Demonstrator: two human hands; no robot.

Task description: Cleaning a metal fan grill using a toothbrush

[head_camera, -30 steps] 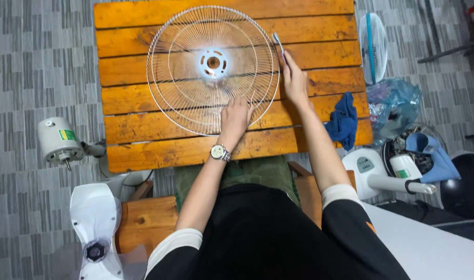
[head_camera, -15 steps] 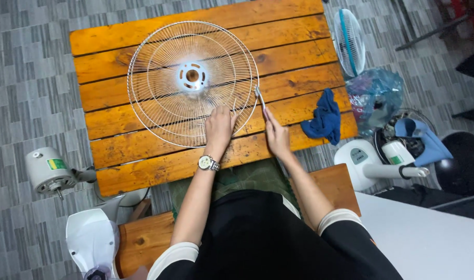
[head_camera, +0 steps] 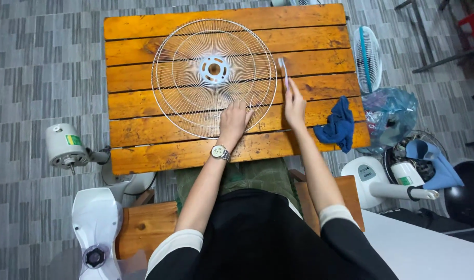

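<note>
The fan grille (head_camera: 214, 78) is lying flat on the wooden table (head_camera: 144, 145), dish side up as far as I can tell, with its white hub (head_camera: 214, 69) pointing straight up at me. It's round, so there's no real long axis to speak of; the spokes just fan out from the hub to the rim. It sits a bit left of the table's middle, with the near rim closest to me.

My left hand (head_camera: 234, 120) is pressed down on the near rim, fingers curled over the wires, holding it steady. My right hand (head_camera: 294, 103) is pinched around a thin brush (head_camera: 283, 70), which runs away from me, tip just beside the grille's right rim. I can't tell if it actually touches the wire.

Progress-wise, I'd say I'm somewhere mid-job on the rim. The wires look pale and fairly clean all over, but it's too fine to judge which part is done and which isn't.

Further out: a blue rag (head_camera: 338, 124) on the table's right edge, a fan motor (head_camera: 66, 145) on the floor to the left, a white fan base (head_camera: 95, 228) by my left knee, and more fan parts piled to the right.
</note>
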